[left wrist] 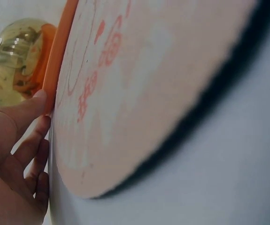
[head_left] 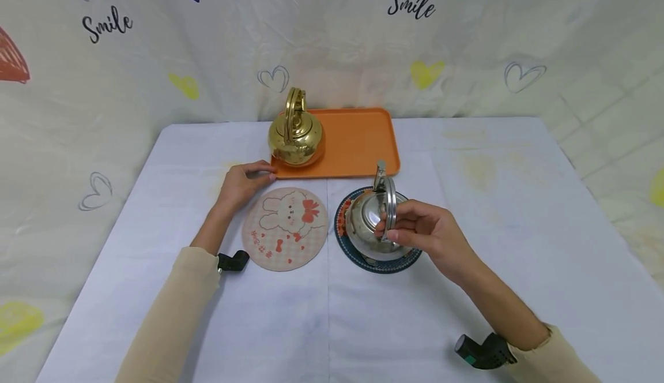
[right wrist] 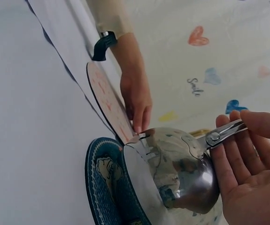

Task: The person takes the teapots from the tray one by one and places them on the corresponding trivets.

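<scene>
A silver kettle (head_left: 365, 221) is over a round mat with a blue patterned border (head_left: 388, 266); I cannot tell whether its base touches the mat. My right hand (head_left: 427, 233) grips the kettle's upright handle (right wrist: 226, 133), with the thumb on one side and the fingers on the other. At the near left corner of an orange tray (head_left: 358, 143), my left hand (head_left: 242, 184) pinches the rim, its thumb on the edge in the left wrist view. A gold kettle (head_left: 298, 141) stands on the tray's left part, close to that hand.
A round pink mat with a rabbit picture (head_left: 285, 227) lies between my forearms, left of the silver kettle. The white tablecloth (head_left: 311, 325) covers the table. Behind it hangs a printed backdrop (head_left: 353, 42), close to the tray's far edge.
</scene>
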Demonstrator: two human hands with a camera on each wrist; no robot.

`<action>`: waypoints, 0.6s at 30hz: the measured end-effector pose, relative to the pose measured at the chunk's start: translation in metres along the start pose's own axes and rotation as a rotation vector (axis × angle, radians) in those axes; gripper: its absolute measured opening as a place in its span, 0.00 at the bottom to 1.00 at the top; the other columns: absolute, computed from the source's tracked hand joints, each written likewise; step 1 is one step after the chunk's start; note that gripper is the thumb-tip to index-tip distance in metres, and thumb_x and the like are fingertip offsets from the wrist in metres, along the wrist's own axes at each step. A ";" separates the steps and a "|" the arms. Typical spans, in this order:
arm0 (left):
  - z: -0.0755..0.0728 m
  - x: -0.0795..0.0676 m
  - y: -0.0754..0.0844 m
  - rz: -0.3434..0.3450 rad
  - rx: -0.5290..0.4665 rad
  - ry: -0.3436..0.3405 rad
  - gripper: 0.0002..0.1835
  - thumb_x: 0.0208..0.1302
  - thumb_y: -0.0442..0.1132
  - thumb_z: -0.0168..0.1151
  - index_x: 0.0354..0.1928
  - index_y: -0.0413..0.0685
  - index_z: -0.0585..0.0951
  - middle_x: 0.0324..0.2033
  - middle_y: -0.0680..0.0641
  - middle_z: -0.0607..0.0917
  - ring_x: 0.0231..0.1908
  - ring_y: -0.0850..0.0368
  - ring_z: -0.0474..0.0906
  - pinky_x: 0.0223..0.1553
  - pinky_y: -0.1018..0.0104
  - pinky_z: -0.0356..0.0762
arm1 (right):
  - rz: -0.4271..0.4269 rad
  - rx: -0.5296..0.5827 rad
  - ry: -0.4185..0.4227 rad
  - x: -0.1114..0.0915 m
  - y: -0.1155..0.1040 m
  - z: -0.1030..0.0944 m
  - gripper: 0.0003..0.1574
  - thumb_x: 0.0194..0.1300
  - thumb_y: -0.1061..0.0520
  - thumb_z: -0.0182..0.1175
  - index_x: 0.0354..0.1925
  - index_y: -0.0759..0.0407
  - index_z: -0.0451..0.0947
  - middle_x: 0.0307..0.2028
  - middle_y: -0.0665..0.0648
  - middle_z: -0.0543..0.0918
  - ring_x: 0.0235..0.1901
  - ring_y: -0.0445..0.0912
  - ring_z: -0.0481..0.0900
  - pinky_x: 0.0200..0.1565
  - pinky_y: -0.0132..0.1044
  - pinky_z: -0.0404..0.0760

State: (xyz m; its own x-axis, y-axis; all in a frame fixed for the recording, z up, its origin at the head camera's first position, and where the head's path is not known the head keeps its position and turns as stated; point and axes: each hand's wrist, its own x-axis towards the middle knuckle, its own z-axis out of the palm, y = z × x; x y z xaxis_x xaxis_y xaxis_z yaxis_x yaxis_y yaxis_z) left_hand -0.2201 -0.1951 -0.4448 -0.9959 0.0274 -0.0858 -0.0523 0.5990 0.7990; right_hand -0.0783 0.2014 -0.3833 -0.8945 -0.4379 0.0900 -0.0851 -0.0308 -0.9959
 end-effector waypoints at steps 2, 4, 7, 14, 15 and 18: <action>0.000 0.000 -0.001 0.001 -0.001 -0.002 0.16 0.69 0.45 0.71 0.55 0.49 0.89 0.68 0.43 0.82 0.75 0.44 0.70 0.82 0.48 0.57 | -0.001 -0.001 -0.010 0.000 0.000 0.000 0.15 0.69 0.71 0.62 0.52 0.62 0.80 0.43 0.51 0.92 0.44 0.46 0.91 0.47 0.33 0.89; 0.001 -0.001 -0.002 0.002 -0.007 -0.005 0.16 0.68 0.45 0.71 0.55 0.49 0.89 0.68 0.44 0.82 0.75 0.45 0.70 0.82 0.49 0.58 | -0.004 -0.005 -0.017 0.000 0.000 0.000 0.15 0.70 0.71 0.62 0.53 0.63 0.78 0.43 0.51 0.91 0.44 0.46 0.90 0.48 0.34 0.89; 0.000 -0.001 -0.002 0.008 -0.009 -0.010 0.16 0.68 0.45 0.71 0.55 0.49 0.89 0.67 0.43 0.82 0.75 0.45 0.70 0.82 0.49 0.58 | -0.001 -0.006 -0.007 0.000 -0.001 0.000 0.15 0.70 0.70 0.61 0.54 0.63 0.77 0.44 0.51 0.91 0.44 0.46 0.90 0.50 0.33 0.89; 0.000 0.001 -0.002 0.031 -0.010 -0.004 0.16 0.68 0.45 0.71 0.54 0.49 0.89 0.67 0.44 0.82 0.75 0.45 0.71 0.81 0.50 0.60 | 0.007 -0.049 0.112 0.002 -0.006 -0.003 0.14 0.73 0.67 0.59 0.54 0.59 0.80 0.42 0.47 0.89 0.40 0.42 0.88 0.45 0.33 0.89; 0.000 0.001 -0.002 0.029 -0.013 -0.003 0.15 0.68 0.45 0.71 0.54 0.49 0.89 0.67 0.44 0.83 0.75 0.45 0.71 0.81 0.50 0.60 | 0.006 -0.068 0.131 0.002 -0.007 -0.003 0.13 0.73 0.66 0.59 0.53 0.58 0.80 0.42 0.47 0.89 0.39 0.42 0.88 0.44 0.33 0.89; -0.001 0.000 -0.001 0.025 -0.018 -0.001 0.15 0.68 0.44 0.71 0.54 0.49 0.89 0.66 0.44 0.83 0.75 0.45 0.71 0.81 0.50 0.60 | 0.002 -0.124 0.182 0.005 -0.009 -0.005 0.10 0.76 0.63 0.58 0.52 0.60 0.80 0.39 0.47 0.89 0.38 0.43 0.87 0.44 0.33 0.89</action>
State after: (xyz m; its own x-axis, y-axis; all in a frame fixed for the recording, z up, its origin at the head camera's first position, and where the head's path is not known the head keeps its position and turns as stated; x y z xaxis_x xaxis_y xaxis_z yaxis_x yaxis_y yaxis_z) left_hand -0.2204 -0.1963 -0.4455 -0.9969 0.0428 -0.0657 -0.0284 0.5834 0.8117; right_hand -0.0841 0.2035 -0.3741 -0.9583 -0.2680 0.0993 -0.1262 0.0851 -0.9883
